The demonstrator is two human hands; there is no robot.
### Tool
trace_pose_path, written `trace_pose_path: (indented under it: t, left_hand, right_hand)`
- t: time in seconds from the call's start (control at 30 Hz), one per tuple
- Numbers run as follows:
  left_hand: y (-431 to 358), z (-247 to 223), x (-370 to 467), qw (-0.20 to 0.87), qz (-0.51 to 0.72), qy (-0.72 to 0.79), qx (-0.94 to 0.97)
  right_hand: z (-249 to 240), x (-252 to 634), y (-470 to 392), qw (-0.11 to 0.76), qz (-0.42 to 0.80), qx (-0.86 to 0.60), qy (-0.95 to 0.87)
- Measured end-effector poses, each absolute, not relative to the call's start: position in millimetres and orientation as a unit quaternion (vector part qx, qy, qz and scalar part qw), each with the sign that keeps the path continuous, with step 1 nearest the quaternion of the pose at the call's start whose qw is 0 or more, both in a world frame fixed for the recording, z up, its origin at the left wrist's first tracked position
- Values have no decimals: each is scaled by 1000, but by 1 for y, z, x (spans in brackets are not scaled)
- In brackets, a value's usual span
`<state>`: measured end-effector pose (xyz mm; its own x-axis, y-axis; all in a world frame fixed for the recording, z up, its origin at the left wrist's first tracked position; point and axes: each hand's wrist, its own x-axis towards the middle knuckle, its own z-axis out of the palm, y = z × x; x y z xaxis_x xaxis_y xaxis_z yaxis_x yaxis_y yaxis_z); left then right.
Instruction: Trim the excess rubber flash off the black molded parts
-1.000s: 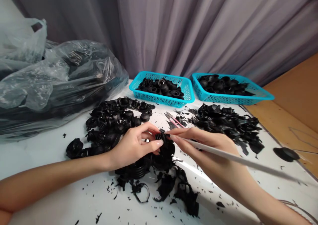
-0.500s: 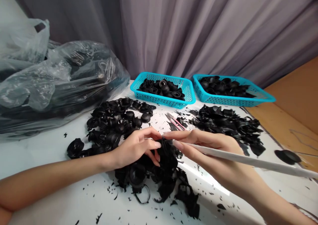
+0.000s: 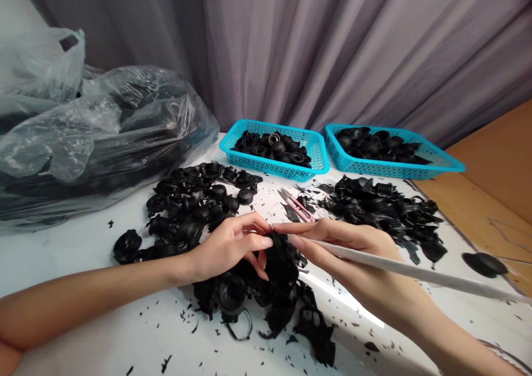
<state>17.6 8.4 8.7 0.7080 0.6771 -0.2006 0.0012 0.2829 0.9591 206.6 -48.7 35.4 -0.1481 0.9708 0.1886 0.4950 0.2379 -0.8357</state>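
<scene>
My left hand (image 3: 239,246) pinches a ribbed black rubber part (image 3: 279,246) between thumb and fingers, above a heap of black parts (image 3: 230,293). From the other side, my right hand (image 3: 336,243) has its thumb and forefinger closed at the same part's upper edge. A long pale strip (image 3: 399,264) runs from beside the right fingertips across that hand toward the right edge; what it is cannot be made out. Just behind the hands lie small pink-handled snips (image 3: 297,205) on the white table (image 3: 137,331).
Two blue baskets (image 3: 274,171) (image 3: 394,170) with black parts stand at the back. Clear plastic bags (image 3: 103,138) full of black pieces fill the left. Another black pile (image 3: 378,210) lies right of the snips, a round black piece (image 3: 484,264) farther right. Black scraps litter the table.
The whole view has shifted slightly, so the baskets and piles appear a little farther right. Both hands keep nearly the same hold at the black part.
</scene>
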Motion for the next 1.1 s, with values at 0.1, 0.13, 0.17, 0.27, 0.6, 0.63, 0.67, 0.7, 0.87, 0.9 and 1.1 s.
trace_pose_path:
  t: [0.1, 0.13, 0.17, 0.27, 0.6, 0.63, 0.67, 0.7, 0.87, 0.9, 1.1]
  left_hand:
    - [8, 8, 17, 740, 230, 304, 554]
    - [8, 8, 17, 740, 228, 305, 555]
    - [8, 8, 17, 739, 227, 306, 556]
    - [9, 7, 17, 740, 221, 306, 556]
    - [10, 6, 20, 762, 246, 295, 522]
    - [10, 6, 20, 766, 246, 292, 518]
    - [10, 6, 20, 768, 247, 290, 515]
    - [9, 6, 20, 770, 246, 288, 513]
    - [9, 5, 20, 770, 242, 298, 510]
    - [10, 5, 20, 770, 240, 300, 510]
    - [10, 6, 20, 762, 226, 309, 523]
  right_hand:
    - [35, 207, -48, 377, 308, -533, -692]
    - [35, 206, -48, 378, 307, -529, -694]
    - [35, 206, -48, 378, 305, -526, -698]
    - [33, 204, -48, 380, 294, -518, -708]
    - [25, 195, -53, 415, 216, -470, -749]
    - [21, 194, -53, 430, 197, -457, -753]
    - [17, 193, -53, 445, 178, -443, -757]
    - [12, 193, -53, 460, 157, -431, -760]
    - [-6, 192, -48, 483, 78, -384, -783]
    - [-8, 192, -48, 481, 68, -377, -788]
    - [-7, 188, -47, 481, -16, -359, -800]
